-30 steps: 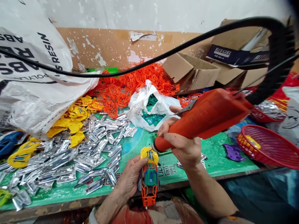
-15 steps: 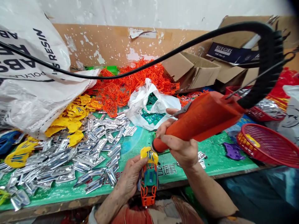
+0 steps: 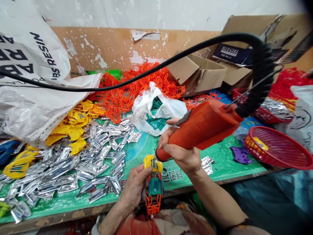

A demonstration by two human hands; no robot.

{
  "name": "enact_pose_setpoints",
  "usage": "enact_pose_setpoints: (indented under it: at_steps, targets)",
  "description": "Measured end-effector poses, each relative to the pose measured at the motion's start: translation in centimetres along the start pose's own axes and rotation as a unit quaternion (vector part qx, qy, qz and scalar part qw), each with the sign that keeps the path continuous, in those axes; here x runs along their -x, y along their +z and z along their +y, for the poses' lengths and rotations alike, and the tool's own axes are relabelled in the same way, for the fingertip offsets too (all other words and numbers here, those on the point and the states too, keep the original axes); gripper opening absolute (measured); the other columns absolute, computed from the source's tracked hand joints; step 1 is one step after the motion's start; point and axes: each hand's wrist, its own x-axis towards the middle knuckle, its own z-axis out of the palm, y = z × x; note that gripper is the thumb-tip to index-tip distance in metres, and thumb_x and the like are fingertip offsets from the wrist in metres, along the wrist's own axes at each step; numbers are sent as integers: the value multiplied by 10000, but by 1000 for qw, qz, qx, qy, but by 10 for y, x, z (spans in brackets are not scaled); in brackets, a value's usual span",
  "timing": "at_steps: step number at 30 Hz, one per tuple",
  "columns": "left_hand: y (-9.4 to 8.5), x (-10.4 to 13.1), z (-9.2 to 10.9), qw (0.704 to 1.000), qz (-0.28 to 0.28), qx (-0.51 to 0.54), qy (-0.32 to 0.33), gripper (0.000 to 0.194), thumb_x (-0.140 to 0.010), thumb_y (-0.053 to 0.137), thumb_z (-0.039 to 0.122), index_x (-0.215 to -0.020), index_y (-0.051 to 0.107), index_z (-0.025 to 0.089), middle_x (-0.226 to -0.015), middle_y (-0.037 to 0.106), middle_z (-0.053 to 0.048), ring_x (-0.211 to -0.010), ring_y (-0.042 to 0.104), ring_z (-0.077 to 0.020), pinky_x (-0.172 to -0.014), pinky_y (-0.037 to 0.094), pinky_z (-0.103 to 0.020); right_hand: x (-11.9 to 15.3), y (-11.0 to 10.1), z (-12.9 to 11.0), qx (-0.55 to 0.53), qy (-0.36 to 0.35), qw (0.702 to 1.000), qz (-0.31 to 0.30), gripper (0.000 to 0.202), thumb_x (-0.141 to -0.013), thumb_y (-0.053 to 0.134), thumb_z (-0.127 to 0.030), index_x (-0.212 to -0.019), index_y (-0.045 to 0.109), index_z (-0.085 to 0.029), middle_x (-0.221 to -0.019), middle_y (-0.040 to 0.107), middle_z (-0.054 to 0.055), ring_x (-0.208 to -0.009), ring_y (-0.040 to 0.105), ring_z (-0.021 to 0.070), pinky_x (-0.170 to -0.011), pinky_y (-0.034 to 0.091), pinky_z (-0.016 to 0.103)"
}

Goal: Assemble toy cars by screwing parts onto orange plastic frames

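Note:
At the table's front edge my left hand (image 3: 137,184) grips a small toy car (image 3: 155,186) by its left side. The car has a yellow front, a green middle and an orange frame at its rear. My right hand (image 3: 181,151) is wrapped round an orange-red power tool (image 3: 202,125), which has a thin metal lever on top and a thick black cable. The tool's dark nose is at the car's yellow front; its very tip is hidden. Silver parts (image 3: 93,163) lie spread left of my hands.
Behind are a white bag (image 3: 168,109) of green parts, orange frames (image 3: 144,78) and cardboard boxes (image 3: 210,75). Yellow parts (image 3: 78,119) and a large white sack (image 3: 26,107) are at left. A red basket (image 3: 281,150) and purple part (image 3: 241,155) sit right. The black cable (image 3: 97,88) crosses overhead.
The tool, my right hand and the car have shifted slightly left in the view. The cable's bend has moved left and lower. Both hands keep their holds.

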Motion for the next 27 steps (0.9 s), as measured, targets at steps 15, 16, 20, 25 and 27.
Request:
enact_pose_setpoints:
  at_steps: [15,16,20,25,27]
  targets:
    - [-6,2,14,1000,9,18,-1,294,-664,841,328,-841,742,114,-641,719,-24,-451,585,-91,-450,521,-192,-10,-25,-18,58,-59,994,77,104,-679,673,-215,-746,593,-221,-677,591,-28,-630,569,166,-676,487,387]
    - [-8,0,16,1000,13,20,0,302,-664,841,328,-856,746,115,-675,737,-38,-476,609,-104,-468,532,-200,-11,-30,-17,62,-60,992,87,140,-672,681,-207,-788,603,-222,-673,599,-31,-618,568,165,-659,479,379]
    - [-12,-6,18,999,20,28,8,326,-660,846,321,-906,758,126,-730,760,-56,-522,649,-131,-507,552,-220,-13,-44,-2,78,-40,991,104,409,-667,707,-202,-1058,593,-233,-659,611,-50,-575,559,154,-605,455,346]
    - [-11,-10,15,999,14,35,-1,329,-667,845,315,-928,764,131,-728,760,-55,-535,654,-132,-532,559,-219,-12,-48,14,88,-39,986,133,566,-652,728,-218,-1187,545,-253,-681,623,-59,-584,569,153,-620,467,350]
    - [-11,-11,14,999,10,33,-7,332,-670,842,319,-931,764,129,-718,756,-52,-531,648,-126,-537,561,-216,-12,-48,17,81,-40,987,136,565,-647,728,-212,-1182,551,-250,-683,627,-59,-587,573,153,-619,469,351]
